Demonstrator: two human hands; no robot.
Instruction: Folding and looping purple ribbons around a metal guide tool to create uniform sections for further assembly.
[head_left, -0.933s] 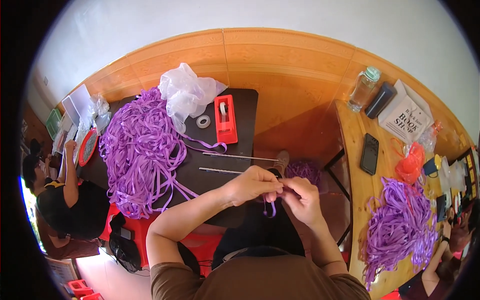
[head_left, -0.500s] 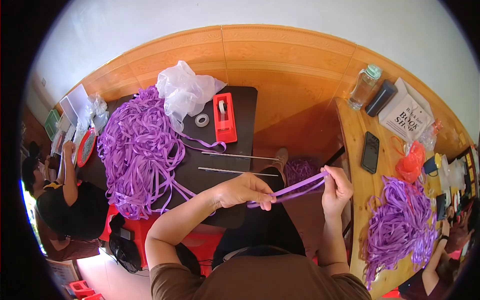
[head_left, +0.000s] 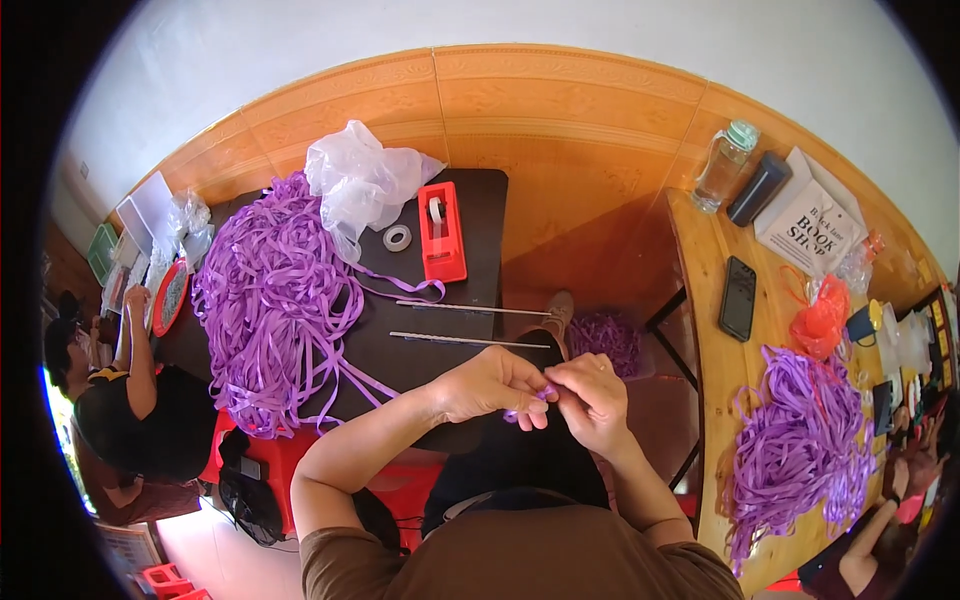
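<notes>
Close together above my lap, my left hand [head_left: 497,384] and my right hand [head_left: 594,402] are both closed on a purple ribbon [head_left: 512,415]. Only small bits of it show between the fingers. On the dark table [head_left: 385,375] to my left lies a big tangled heap of purple ribbon [head_left: 275,300]. Two thin metal rods [head_left: 470,341] stick out past that table's right edge, just beyond my left hand. A red tape dispenser [head_left: 442,235] stands farther back beside a roll of white tape [head_left: 397,238].
A crumpled clear plastic bag [head_left: 360,185] touches the heap. The wooden table [head_left: 700,300] at right holds more purple ribbon [head_left: 795,450], a phone [head_left: 738,300], a bottle [head_left: 722,170] and a red bag [head_left: 820,318]. People [head_left: 150,410] sit at both sides. A ribbon-filled bin [head_left: 605,340] stands below.
My right hand has come left and down to my left hand. The ribbon stretched between them is now bunched at the fingertips. My left hand has barely moved.
</notes>
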